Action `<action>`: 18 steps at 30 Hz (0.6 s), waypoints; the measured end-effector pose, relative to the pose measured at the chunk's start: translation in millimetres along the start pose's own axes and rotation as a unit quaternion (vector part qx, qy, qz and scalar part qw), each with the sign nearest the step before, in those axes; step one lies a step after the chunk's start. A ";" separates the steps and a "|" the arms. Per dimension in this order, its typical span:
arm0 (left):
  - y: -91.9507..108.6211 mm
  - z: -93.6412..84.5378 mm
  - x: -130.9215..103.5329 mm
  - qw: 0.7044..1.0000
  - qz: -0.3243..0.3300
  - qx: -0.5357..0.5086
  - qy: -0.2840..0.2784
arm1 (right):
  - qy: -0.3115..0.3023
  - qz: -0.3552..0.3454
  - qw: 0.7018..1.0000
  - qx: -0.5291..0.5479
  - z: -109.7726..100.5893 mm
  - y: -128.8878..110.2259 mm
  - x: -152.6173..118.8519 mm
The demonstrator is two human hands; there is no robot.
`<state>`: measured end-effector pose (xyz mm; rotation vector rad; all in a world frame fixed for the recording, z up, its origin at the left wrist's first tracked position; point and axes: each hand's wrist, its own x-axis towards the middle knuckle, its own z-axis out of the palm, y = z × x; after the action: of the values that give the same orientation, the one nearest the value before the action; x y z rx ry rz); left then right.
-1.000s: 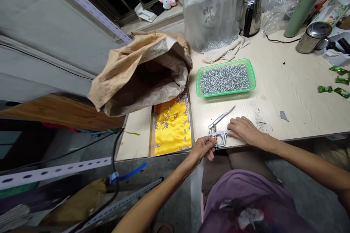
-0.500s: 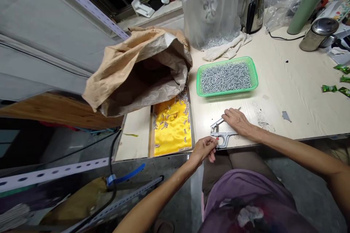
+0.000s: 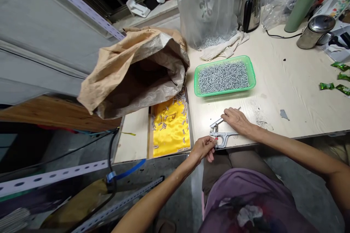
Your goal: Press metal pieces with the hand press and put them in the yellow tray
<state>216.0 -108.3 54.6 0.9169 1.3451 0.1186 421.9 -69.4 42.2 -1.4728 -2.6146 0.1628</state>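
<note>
A metal hand press tool (image 3: 222,135) lies at the front edge of the pale table (image 3: 290,91). My right hand (image 3: 235,119) rests on its upper handle and presses it down. At the tool's jaw my left hand (image 3: 204,146) pinches a small part, too small to make out. A green tray (image 3: 252,79) filled with several small silver metal pieces stands behind the tool. To the left, a yellow cloth-lined tray (image 3: 169,131) holds several scattered silver pieces.
A large open brown sack (image 3: 131,69) lies over the table's left end. A clear plastic bag (image 3: 206,7), a white cloth (image 3: 224,47), a steel kettle (image 3: 250,3), a green cylinder (image 3: 306,0), a steel pot (image 3: 314,31) and green candy wrappers (image 3: 335,80) stand farther back and right.
My right hand has moved from the lower handle up onto the upper handle and pushed it down. My left hand stays at the jaw.
</note>
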 end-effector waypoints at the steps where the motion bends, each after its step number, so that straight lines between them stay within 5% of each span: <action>1: 0.4 -0.3 0.3 1.000 -0.002 0.002 0.000 | -0.010 0.000 1.000 0.015 -4.8 2.1 -1.4; 10: 6.8 -4.6 1.0 0.999 -0.016 0.028 -0.033 | -0.036 -0.013 0.997 0.068 -15.6 26.0 -41.0; 18: 10.2 1.7 -3.9 1.000 -0.005 0.023 -0.003 | -0.043 -0.008 0.995 0.086 -19.2 19.6 -41.4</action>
<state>220.7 -104.7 63.9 0.9483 1.3520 0.0785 462.9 -94.2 55.3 -1.4153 -2.6024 0.4466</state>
